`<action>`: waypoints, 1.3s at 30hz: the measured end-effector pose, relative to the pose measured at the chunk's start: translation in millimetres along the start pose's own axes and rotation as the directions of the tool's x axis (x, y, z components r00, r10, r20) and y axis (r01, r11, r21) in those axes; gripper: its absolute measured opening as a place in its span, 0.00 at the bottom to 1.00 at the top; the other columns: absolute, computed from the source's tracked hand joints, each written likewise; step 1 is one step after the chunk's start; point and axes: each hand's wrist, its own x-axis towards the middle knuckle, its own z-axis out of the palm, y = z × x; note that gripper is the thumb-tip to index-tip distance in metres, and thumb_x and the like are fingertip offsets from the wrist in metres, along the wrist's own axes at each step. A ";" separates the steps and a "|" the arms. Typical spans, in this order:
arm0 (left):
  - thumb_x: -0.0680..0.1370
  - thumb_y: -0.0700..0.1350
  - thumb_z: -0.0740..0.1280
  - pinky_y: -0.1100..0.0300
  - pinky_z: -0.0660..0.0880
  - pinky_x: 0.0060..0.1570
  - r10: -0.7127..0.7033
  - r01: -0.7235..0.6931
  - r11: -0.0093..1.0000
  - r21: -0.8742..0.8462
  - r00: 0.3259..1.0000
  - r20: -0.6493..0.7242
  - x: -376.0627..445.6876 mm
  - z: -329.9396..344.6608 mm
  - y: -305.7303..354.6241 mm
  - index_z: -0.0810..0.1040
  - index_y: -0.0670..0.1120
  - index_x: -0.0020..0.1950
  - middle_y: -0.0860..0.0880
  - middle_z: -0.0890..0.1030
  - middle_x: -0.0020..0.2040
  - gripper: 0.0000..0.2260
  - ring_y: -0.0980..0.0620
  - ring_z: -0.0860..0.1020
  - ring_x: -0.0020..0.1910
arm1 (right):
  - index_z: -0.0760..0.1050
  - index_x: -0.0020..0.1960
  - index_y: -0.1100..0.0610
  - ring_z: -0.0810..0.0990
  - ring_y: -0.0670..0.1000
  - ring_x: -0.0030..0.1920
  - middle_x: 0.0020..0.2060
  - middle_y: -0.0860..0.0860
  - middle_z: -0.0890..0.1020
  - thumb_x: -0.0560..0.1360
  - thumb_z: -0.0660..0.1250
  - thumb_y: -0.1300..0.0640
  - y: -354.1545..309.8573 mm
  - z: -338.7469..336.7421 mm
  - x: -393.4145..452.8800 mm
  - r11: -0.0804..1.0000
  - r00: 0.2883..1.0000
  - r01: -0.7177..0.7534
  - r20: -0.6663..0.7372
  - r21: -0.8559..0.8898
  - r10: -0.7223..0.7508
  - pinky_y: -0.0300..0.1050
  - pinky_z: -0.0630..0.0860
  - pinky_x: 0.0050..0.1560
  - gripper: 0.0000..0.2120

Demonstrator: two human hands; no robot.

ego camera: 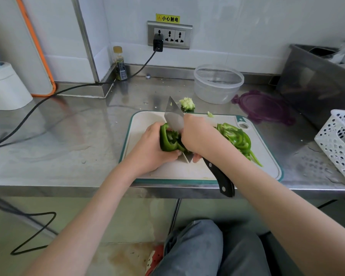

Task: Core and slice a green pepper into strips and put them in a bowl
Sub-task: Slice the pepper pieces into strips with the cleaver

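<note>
A white cutting board (147, 120) with a teal rim lies at the counter's front edge. On it, my left hand (149, 148) grips a piece of green pepper (167, 140) with curled fingers. Just to its right, my right hand (197, 136) holds a cleaver (173, 116) near where blade meets handle. The blade stands against the pepper piece and the black handle sticks out toward me. A pile of cut pepper strips (237, 138) lies on the board's right side. The pale core (187, 104) sits just behind the board. A clear plastic bowl (217, 82) stands behind, with nothing visible inside.
A purple lid (263, 108) lies right of the bowl. A white perforated basket (339, 144) sits at the right edge, with a steel container (315, 80) behind it. A small bottle (121, 64) stands by the wall. A black cable (48, 98) crosses the counter's left side.
</note>
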 end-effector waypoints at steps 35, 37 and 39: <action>0.72 0.48 0.72 0.70 0.61 0.50 0.033 -0.037 0.999 0.032 0.993 0.112 -3.2 16.1 14.8 0.64 0.46 0.62 0.51 0.64 0.57 0.25 0.56 0.67 0.58 | 0.70 0.62 0.64 0.72 0.44 0.15 0.29 0.52 0.74 0.81 0.56 0.55 50.0 -10.3 -21.3 0.896 0.990 0.065 -0.142 0.439 -0.003 0.33 0.69 0.16 0.15; 0.72 0.49 0.72 0.69 0.61 0.51 0.036 -0.040 0.999 0.027 0.991 0.132 -4.0 15.8 16.3 0.64 0.46 0.63 0.51 0.64 0.58 0.25 0.56 0.67 0.58 | 0.68 0.61 0.64 0.74 0.47 0.19 0.31 0.54 0.75 0.81 0.56 0.56 49.1 -9.9 -19.7 0.900 0.994 0.051 -0.110 0.433 -0.003 0.35 0.71 0.17 0.14; 0.73 0.48 0.71 0.68 0.61 0.52 0.032 -0.033 0.999 0.001 0.987 0.156 -4.3 15.2 18.0 0.63 0.47 0.62 0.51 0.64 0.58 0.23 0.56 0.67 0.57 | 0.64 0.62 0.64 0.75 0.50 0.19 0.32 0.57 0.77 0.81 0.56 0.58 47.3 -10.3 -18.3 0.907 1.000 -0.004 -0.023 0.421 0.015 0.38 0.72 0.17 0.13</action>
